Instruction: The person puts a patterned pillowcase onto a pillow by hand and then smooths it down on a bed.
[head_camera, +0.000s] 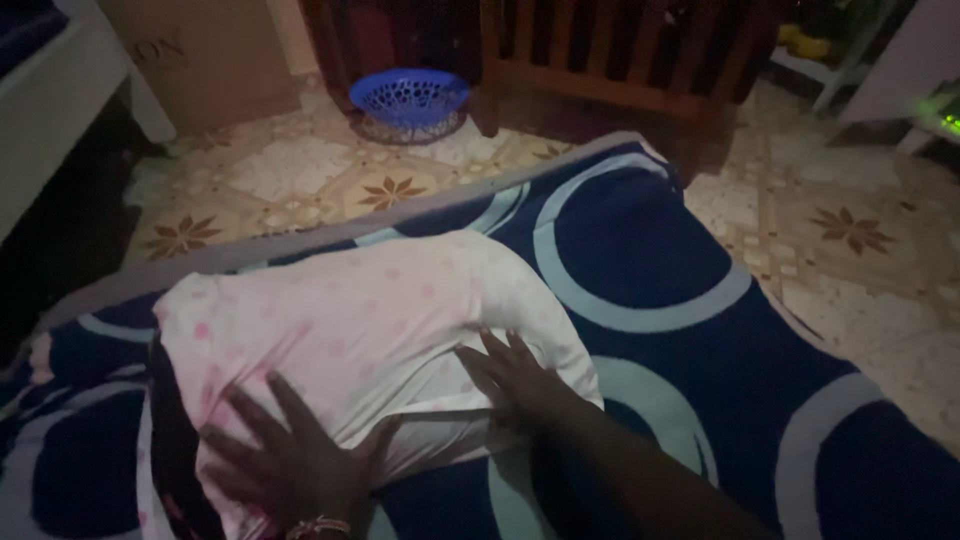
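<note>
A white cloth with pink dots (350, 320) lies spread on a dark blue mattress with pale ring patterns (690, 330). My left hand (290, 460) rests flat on the cloth's near left part, fingers spread, a beaded band at the wrist. My right hand (515, 375) presses flat on the cloth's right edge, fingers apart. Neither hand grips anything. A dark garment strip (170, 440) shows at the cloth's left edge.
A blue plastic basket (410, 98) sits on the patterned tile floor (300, 170) beyond the mattress. Wooden furniture (620, 60) stands at the back, a cardboard box (200, 55) at back left, a white frame (50, 100) at far left.
</note>
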